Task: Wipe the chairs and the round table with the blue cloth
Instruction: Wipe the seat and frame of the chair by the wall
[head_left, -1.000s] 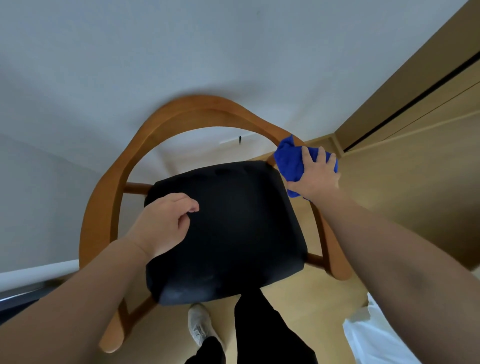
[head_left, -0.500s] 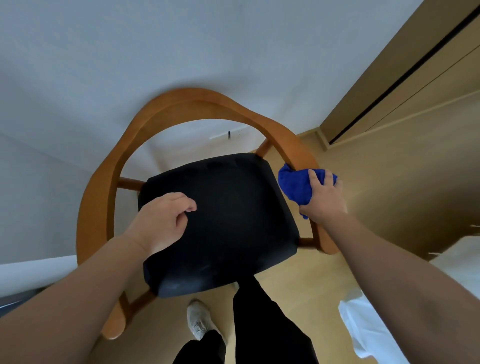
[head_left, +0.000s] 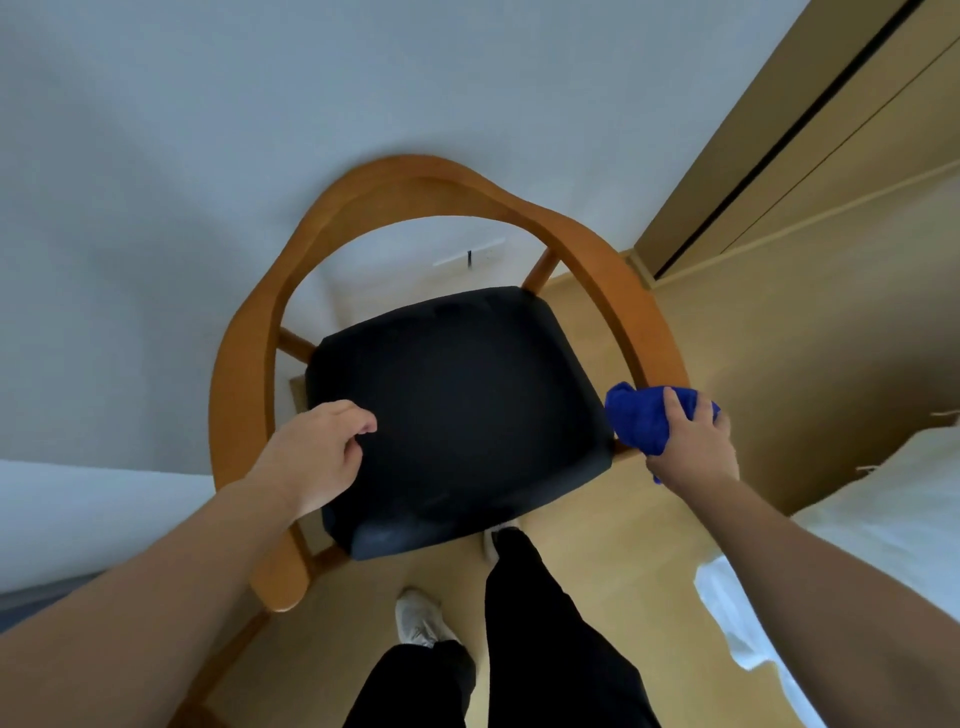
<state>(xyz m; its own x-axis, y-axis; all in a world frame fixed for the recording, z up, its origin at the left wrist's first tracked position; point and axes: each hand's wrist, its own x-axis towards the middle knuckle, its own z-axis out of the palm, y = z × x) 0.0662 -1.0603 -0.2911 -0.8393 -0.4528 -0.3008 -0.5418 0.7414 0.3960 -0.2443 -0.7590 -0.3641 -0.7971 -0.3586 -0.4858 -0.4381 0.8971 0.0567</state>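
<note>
The blue cloth (head_left: 641, 418) sat bunched under the right hand (head_left: 693, 447), at the near end of the right arm of the wooden chair (head_left: 623, 291). The right hand's fingers (head_left: 672, 402) were curled over the wad, grasping it and pressing it onto the rail, so the tip of that arm was hidden beneath cloth and palm.

The left hand (head_left: 317, 457) hung over the near left corner of the black seat (head_left: 457, 405). Its fingers (head_left: 358, 418) were loosely curled and gripped nothing. Whether they touched the cushion could not be told.

The next stroke would turn on how the rail ran. From the cloth, its long axis swept away to the far side, bent left round the back, then came near again down the left arm, ending close to the left forearm. The seat lay just beside the cloth, to its left and a little lower.

By my reading, the cloth had reached the end of one arm. The seat was the shortest reach for the right hand, a plain sweep leftward. The left arm of the chair lay nearer the idle hand, so wiping it would call for a long cross-reach or a change of hands.

The round desk was not in view. White bedding (head_left: 883, 519) lay on the right, above the wooden floor (head_left: 597, 545).
</note>
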